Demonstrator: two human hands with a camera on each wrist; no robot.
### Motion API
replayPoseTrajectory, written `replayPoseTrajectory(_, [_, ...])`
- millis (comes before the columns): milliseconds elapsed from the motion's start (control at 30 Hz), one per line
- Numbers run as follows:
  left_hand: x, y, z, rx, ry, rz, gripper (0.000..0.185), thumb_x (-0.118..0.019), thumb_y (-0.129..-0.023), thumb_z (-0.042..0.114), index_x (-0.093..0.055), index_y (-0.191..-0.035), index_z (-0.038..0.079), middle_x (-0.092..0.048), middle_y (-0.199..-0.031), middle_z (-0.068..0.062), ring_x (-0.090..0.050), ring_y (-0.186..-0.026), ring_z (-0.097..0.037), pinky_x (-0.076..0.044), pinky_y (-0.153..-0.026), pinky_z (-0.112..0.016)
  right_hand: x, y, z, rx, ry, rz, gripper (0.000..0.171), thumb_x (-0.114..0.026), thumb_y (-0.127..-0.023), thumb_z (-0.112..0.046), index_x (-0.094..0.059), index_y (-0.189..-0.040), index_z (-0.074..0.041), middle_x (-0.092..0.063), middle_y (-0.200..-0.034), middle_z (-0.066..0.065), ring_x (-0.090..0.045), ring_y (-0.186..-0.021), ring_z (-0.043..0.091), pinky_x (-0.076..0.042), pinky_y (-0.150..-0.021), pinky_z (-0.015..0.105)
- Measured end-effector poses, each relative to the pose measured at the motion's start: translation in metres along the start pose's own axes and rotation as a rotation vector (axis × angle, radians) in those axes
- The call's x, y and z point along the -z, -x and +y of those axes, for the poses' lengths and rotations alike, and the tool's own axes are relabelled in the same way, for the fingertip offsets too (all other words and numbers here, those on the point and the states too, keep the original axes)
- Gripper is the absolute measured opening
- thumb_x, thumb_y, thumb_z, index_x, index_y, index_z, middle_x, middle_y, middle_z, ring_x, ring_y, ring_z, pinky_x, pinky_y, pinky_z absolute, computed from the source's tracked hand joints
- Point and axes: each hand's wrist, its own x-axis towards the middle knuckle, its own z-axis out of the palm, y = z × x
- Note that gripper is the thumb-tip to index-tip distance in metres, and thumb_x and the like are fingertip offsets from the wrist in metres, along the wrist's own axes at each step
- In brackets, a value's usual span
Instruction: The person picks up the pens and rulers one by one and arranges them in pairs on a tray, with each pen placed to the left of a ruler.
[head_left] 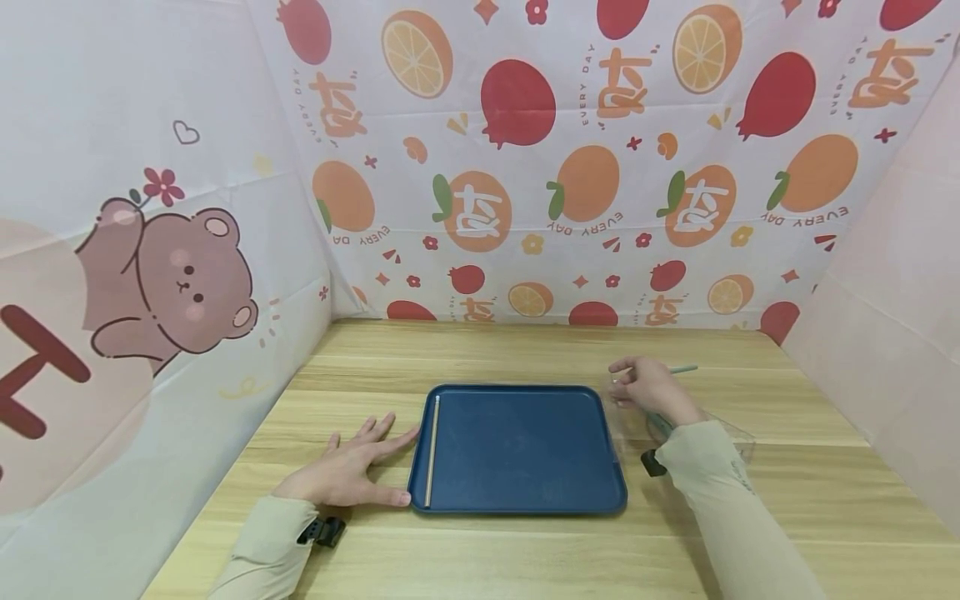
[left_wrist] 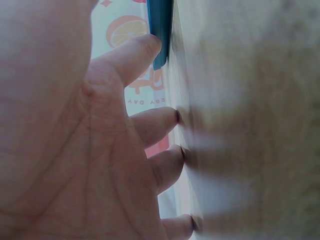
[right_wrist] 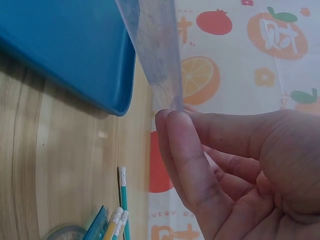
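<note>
One blue tray (head_left: 525, 450) lies flat on the wooden counter (head_left: 525, 350), and one thin pale stick (head_left: 432, 450) lies in it along its left wall; nothing else shows inside it. The left hand (head_left: 348, 471) rests flat on the counter just left of the tray, fingers straight and spread, its grip released; in the left wrist view the thumb (left_wrist: 132, 55) touches the tray's edge (left_wrist: 161, 30) and the fingertips press the wood. The right hand (head_left: 651, 387) sits just right of the tray's far corner, its grip pinching the corner of one clear plastic piece (right_wrist: 157, 55) between thumb and fingers. In the head view that clear piece is hard to make out; only faint edges show beside the right sleeve (head_left: 720, 500). Near the right hand, at least three pencils (right_wrist: 121, 200) lie with their white ends showing, cut off by the frame's lower edge, so their count is uncertain. One green-tipped pencil pokes out behind the right hand
</note>
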Motion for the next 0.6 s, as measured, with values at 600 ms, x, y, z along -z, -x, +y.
replayPoseTrajectory(600, [0.000,-0.001,-0.001,0.005,-0.003,-0.006,0.102,-0.081,-0.083,0.070,-0.039,-0.168,0.032,-0.017,-0.178,-0.027,-0.011,-0.162,-0.059,-0.004,-0.111,-0.094,-0.015,-0.005,-0.009,0.002,-0.056,0.000,0.044,-0.067,-0.103,0.001,-0.056,-0.145,0.010,-0.060,-0.106,0.016,-0.078,-0.090,0.020,-0.068,-0.085,0.040])
